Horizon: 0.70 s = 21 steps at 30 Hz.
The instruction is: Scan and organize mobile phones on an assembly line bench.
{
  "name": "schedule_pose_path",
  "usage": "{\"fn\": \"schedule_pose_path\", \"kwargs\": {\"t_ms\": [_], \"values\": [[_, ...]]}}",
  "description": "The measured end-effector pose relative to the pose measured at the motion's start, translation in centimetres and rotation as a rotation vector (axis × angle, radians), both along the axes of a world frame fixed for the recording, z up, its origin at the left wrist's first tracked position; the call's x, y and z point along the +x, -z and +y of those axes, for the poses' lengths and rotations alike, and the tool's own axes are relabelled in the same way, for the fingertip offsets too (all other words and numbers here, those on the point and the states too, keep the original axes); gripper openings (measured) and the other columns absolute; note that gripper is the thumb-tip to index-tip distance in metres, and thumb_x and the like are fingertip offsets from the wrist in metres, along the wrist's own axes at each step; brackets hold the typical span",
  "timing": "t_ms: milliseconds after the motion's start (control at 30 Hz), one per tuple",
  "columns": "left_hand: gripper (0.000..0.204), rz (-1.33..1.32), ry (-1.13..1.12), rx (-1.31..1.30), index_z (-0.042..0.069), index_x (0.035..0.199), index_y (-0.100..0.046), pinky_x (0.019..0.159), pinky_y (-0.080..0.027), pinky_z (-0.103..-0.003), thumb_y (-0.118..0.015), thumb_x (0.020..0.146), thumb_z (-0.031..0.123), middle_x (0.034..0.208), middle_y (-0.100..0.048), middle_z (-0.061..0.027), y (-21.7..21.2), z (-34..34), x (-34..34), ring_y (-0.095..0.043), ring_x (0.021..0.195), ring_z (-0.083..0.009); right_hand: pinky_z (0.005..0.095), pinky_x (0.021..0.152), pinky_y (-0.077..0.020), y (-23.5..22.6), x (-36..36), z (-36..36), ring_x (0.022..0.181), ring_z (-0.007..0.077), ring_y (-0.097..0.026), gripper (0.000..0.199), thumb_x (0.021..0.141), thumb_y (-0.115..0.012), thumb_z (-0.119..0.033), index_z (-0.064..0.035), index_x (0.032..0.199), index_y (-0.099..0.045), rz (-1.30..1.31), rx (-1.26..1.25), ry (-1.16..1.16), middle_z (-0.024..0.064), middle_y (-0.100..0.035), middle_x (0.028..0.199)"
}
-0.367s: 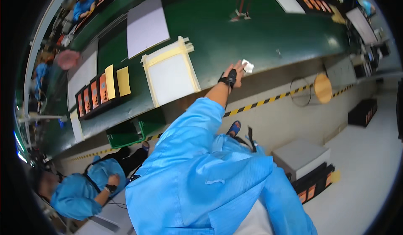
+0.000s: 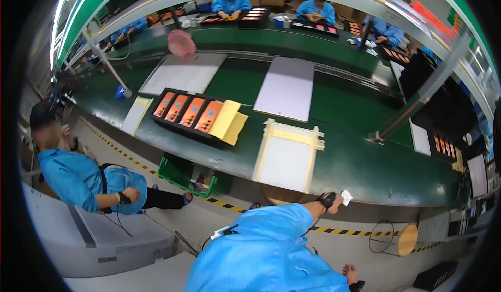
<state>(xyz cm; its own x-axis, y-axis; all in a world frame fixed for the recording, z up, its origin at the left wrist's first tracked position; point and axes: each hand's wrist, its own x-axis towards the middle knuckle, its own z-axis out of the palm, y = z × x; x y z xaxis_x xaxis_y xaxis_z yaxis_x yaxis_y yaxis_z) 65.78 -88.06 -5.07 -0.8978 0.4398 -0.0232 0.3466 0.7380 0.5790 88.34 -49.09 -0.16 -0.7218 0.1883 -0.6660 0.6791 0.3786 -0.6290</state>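
Observation:
My left hand [image 2: 334,205], with a black strap round the wrist, is at the near edge of the green workbench [image 2: 360,172]. Its fingers are closed on a crumpled white wipe [image 2: 346,197]. To its left on the bench lies a white pad [image 2: 284,161] edged with cream tape. My right hand [image 2: 350,272], also with a dark band at the wrist, hangs low by my side, away from the bench. Its fingers look loosely parted, with nothing visible in them.
A black tray [image 2: 180,127] of orange-faced items, with yellow sheets [image 2: 227,122], stands left on the bench. Further back lie pale boards [image 2: 286,86] and a pink basket [image 2: 181,43]. A co-worker [image 2: 73,177] stands left. A green crate [image 2: 180,174] and round wooden stool [image 2: 407,240] are below.
The view has swung up and left. My left hand has drawn back from the bench top to its edge, bringing the white wipe along. My right hand has come into view.

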Motion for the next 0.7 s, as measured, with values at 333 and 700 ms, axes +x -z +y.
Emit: {"fn": "schedule_pose_path", "kwargs": {"t_ms": [333, 700], "values": [[0.046, -0.234, -1.035, -0.389, -0.002, 0.122, -0.056, 0.096, -0.046, -0.041, -0.056, 0.078, 0.011, 0.122, -0.059, -0.0221, 7.7, -39.8, 42.0, -0.058, 0.111, -0.0366, 0.0331, 0.067, -0.0509, 6.4, -2.8, -18.8, 0.072, 0.0206, -0.062, 0.03, 0.097, -0.05, -0.024, 0.0016, 0.098, -0.066, -0.063, 0.126, -0.897, 0.0072, -0.067, 0.081], [0.053, -0.15, -1.536, -0.399, 0.001, 0.129, -0.049, 0.099, -0.044, -0.045, -0.057, 0.078, 0.011, 0.139, -0.046, -0.0131, 5.0, -54.8, 44.6, -0.045, 0.124, -0.0329, 0.0314, 0.07, -0.052, -4.8, -4.0, -23.0, 0.077, 0.0188, -0.064, 0.027, 0.097, -0.049, -0.021, -0.0024, 0.101, -0.067, -0.111, 0.252, -0.842, 0.0068, -0.068, 0.086]]}}
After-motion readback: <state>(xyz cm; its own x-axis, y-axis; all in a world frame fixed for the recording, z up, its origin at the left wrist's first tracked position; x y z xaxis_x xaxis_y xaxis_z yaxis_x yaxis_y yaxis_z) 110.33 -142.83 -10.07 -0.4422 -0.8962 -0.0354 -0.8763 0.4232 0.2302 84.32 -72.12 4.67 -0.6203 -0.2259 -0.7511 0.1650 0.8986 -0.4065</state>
